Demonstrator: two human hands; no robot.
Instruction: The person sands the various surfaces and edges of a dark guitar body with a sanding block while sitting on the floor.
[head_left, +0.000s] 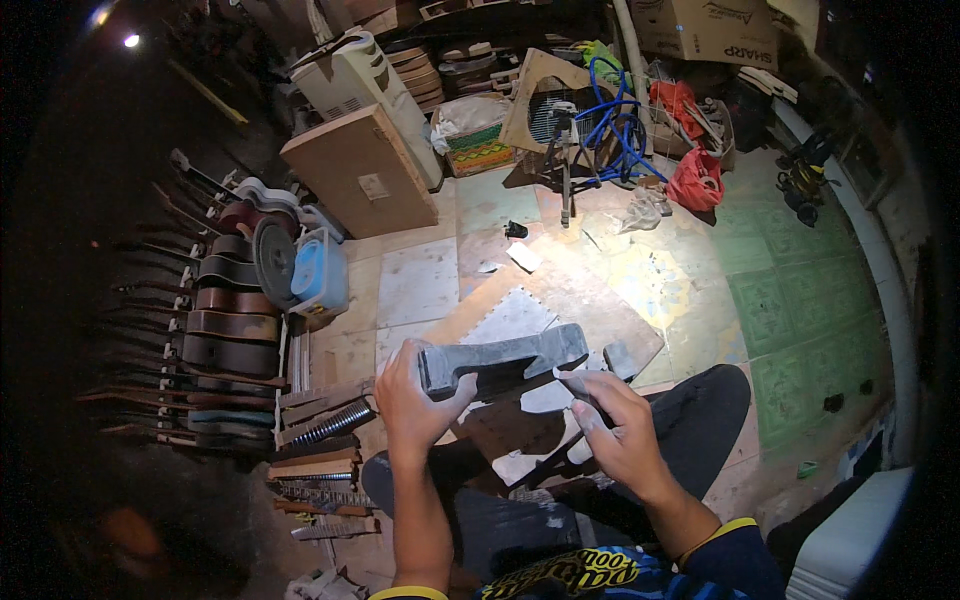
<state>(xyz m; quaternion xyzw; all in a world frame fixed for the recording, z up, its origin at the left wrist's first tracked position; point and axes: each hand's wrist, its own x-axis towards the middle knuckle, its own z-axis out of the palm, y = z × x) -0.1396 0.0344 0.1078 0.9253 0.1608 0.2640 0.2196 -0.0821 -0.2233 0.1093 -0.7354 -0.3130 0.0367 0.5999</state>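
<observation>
- Gripping a grey block [500, 356] at its left end, a person's left hand [412, 398] wraps palm and fingers around it, the thumb across the near side.
- The right hand [618, 428], its fingertips pale with dust, is curled at the block's right end, forefinger at or just beside the lower edge; whether it pinches anything is impossible to tell.
- The block, notched along its length, is held up over the sitter's lap, between bent legs [705, 415] in dark trousers.
- Beyond it, a smaller block [620, 360] lies near the right corner of a tan board [605, 310] on the floor.
- White scraps lie below and beyond the hands, among them a pale chip [523, 257] near a small black object [516, 230].
- To the left, wood strips [318, 455] and a ribbed rod [325, 425] lie beside the knee.
- Farther left stands a row of guitars [235, 325], necks outward, beside a clear bin [330, 280] and a round grey lid [272, 262].
- At the back are a brown panel [350, 185], a woven basket [478, 150], a coiled blue hose [612, 130] and a red bag [695, 182].
- Green tiles [800, 300] cover the floor at right.
</observation>
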